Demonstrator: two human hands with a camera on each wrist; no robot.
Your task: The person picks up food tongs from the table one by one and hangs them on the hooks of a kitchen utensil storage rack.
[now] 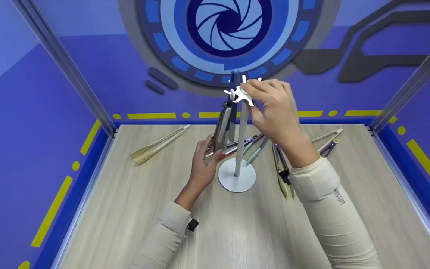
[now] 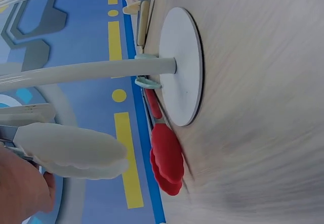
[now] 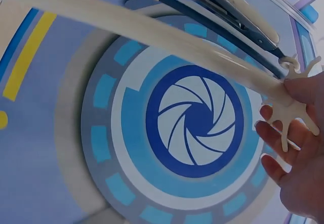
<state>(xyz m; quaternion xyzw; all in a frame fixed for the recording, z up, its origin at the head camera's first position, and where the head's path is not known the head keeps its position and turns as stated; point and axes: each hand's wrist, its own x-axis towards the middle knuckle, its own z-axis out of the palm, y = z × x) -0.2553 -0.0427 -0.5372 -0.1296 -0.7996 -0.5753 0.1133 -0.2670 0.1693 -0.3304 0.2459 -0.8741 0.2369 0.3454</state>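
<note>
A white utensil stand has a round base (image 1: 237, 185), an upright pole (image 1: 242, 138) and a hooked top (image 1: 242, 95). My right hand (image 1: 274, 108) grips that top, thumb and fingers around it in the right wrist view. Black-and-grey tongs (image 1: 220, 129) hang steeply at the left of the pole, their ring (image 3: 288, 62) at a hook. The lower part of these tongs is held in my left hand (image 1: 203, 164). Their pale grey tips (image 2: 71, 150) show beside the fingers in the left wrist view. A second dark-handled utensil (image 1: 233, 80) hangs behind them.
Wooden tongs (image 1: 161, 145) lie at the left of the table. Behind the base are red tongs (image 2: 167, 155) and teal tongs (image 1: 256, 151). Dark tongs with gold tips (image 1: 283, 181) lie under the right forearm, with more pale tongs (image 1: 330, 135) farther right. Blue printed walls enclose the table.
</note>
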